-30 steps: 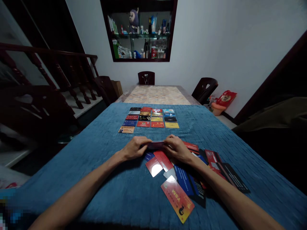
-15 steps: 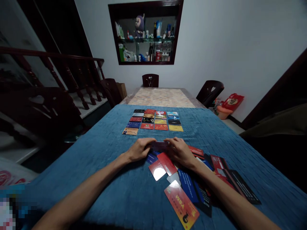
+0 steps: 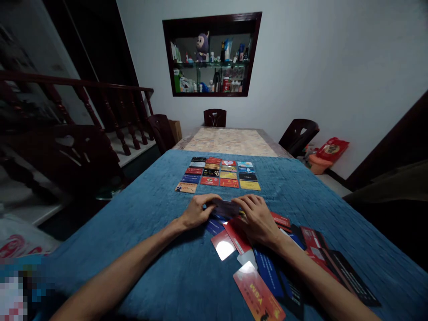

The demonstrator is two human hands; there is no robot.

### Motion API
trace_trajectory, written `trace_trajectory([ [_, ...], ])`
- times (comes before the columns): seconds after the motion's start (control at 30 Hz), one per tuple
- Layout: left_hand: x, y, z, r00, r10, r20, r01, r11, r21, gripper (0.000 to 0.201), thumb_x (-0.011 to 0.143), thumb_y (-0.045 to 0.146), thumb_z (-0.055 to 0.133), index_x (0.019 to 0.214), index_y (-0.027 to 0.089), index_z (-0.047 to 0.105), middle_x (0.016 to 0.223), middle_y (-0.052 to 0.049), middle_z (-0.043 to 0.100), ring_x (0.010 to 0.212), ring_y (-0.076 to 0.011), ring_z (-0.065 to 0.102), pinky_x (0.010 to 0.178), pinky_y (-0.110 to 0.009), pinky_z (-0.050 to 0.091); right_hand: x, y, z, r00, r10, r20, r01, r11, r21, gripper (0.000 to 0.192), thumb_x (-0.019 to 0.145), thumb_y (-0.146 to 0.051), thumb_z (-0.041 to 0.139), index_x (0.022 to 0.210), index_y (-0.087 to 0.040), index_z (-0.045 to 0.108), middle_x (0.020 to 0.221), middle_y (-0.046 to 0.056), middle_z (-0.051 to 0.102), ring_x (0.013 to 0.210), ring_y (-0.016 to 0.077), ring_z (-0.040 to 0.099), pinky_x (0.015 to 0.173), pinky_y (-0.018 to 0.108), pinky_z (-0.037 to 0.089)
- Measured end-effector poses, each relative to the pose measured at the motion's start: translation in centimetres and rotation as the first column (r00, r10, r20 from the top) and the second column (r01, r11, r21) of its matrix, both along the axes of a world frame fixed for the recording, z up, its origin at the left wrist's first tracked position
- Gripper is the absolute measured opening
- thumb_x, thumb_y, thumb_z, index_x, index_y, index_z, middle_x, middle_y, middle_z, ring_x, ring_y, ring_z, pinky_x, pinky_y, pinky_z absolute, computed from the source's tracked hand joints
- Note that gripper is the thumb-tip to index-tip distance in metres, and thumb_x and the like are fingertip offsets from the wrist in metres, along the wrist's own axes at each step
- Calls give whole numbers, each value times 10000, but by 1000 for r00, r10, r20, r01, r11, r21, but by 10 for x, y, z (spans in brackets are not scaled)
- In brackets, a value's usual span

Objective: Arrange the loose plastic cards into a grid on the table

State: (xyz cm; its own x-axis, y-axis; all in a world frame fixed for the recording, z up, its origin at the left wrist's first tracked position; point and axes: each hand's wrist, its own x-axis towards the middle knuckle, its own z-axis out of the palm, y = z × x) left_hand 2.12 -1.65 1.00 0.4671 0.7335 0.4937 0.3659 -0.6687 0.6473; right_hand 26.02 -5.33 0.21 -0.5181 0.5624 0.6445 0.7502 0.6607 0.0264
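Note:
Between my two hands is a pale, greyish card, tilted up above the loose pile. My left hand pinches its left end with thumb and fingers. At its right end, the fingers of my right hand close over the edge; that thumb is hidden. Under and around my right hand lie scattered cards: a red card, a pink-red card with a bright glare, a blue card and an orange YSM card. Farther off, several cards lie in rows, with an orange VIP card nearest on the left.
A blue cloth covers the near part of the table; the far part shows a marbled top. Dark wooden chairs stand round it. More cards, including a long black card, lie by my right forearm.
The whole view has shifted slightly, so everything sits lower and to the right. The held card is tipped back a little, showing more of its face. Both hands keep their grip.

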Motion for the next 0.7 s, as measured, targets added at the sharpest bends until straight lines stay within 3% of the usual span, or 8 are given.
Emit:
trace_trajectory([
  [0.37,2,-4,6,999,20,49,-16,996,-88,303,833,118,574,1105,153,703,1027,-64,752,892,-174,695,828,-290,566,-4,-3,7,996,-77,51,69,987,149,381,882,-222,596,1257,-160,585,1128,132,622,1030,277,499,848,398,390],
  [0.53,2,-4,3,1000,31,5,-31,999,-18,349,824,111,586,1161,156,665,1026,-61,739,856,-167,678,801,-298,570,-2,-3,6,994,-80,79,67,984,164,404,884,-231,598,1279,-153,583,1120,137,612,1039,282,490,853,401,402],
  [0.7,-3,-5,0,995,-16,-95,30,989,142,424,829,84,595,1245,161,586,1089,-82,681,970,-195,649,893,-354,558,0,-2,5,992,-87,93,73,987,140,424,902,-259,573,1318,-177,571,1128,151,610,1047,299,493,854,430,415],
])
